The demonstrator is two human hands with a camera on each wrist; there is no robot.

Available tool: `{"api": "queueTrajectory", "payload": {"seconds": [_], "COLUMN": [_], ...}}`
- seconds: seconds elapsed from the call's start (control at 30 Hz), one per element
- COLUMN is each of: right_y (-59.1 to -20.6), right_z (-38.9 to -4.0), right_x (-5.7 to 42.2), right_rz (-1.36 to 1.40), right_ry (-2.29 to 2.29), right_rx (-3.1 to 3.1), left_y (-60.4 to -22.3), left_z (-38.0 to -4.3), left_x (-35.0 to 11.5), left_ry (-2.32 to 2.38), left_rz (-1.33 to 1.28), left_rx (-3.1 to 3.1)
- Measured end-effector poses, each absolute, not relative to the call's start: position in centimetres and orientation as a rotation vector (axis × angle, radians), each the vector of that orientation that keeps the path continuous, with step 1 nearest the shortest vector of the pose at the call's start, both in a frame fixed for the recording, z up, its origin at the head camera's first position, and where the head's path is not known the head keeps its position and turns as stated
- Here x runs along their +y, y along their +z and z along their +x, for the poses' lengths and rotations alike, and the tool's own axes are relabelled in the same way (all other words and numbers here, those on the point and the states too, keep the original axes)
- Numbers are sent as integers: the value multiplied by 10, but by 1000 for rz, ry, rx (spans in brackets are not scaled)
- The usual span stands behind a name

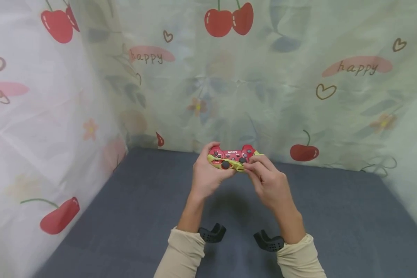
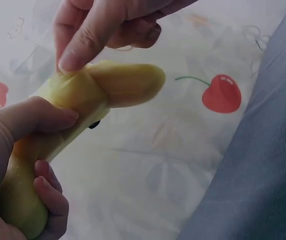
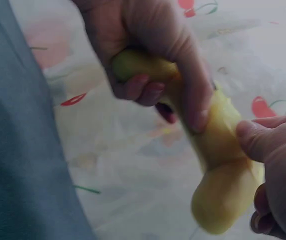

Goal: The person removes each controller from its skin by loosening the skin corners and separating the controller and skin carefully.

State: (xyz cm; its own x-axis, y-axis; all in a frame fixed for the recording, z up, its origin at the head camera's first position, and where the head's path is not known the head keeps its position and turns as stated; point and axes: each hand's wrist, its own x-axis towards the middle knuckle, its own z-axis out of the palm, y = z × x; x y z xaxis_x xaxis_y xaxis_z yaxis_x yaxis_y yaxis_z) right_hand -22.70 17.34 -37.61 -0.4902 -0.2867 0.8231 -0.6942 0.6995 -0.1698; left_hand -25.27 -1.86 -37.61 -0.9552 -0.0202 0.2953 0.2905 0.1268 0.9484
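Held up over the table in the head view is a red Sony game controller [image 1: 244, 151], its face toward the person. A yellow-green stretchy cover [image 1: 241, 168] wraps its lower edge and handles, leaving the upper face bare. My left hand [image 1: 205, 177] grips the controller's left end, with the thumb pressed on the cover [image 2: 53, 137] in the left wrist view. With thumb and fingertips, my right hand [image 1: 270, 182] pinches the cover's edge near the right thumbstick. Both covered handles show in the wrist views, the free one [image 3: 225, 200] pointing downward in the right wrist view.
Dark grey cloth covers the table [image 1: 142, 216]. A pale curtain [image 1: 229, 96] printed with cherries, hearts and "happy" stands behind and along the sides. Black curved mounts [image 1: 213, 233] stick out from both wrists, beside beige sleeves [image 1: 184, 251].
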Motion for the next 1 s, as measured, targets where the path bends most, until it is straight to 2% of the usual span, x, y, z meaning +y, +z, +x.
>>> {"api": "queueTrajectory", "payload": {"seconds": [0.6,1.0], "right_y": [-389,-383], "right_z": [-231,-227], "right_x": [173,183], "right_rz": [629,673], "right_ry": [835,855], "right_rx": [-1948,-1963], "left_y": [-377,-380], "left_z": [-252,-254], "left_x": [-16,-17], "left_ry": [-1588,-1632], "left_rz": [-286,-335], "left_rx": [-2215,-2150]}}
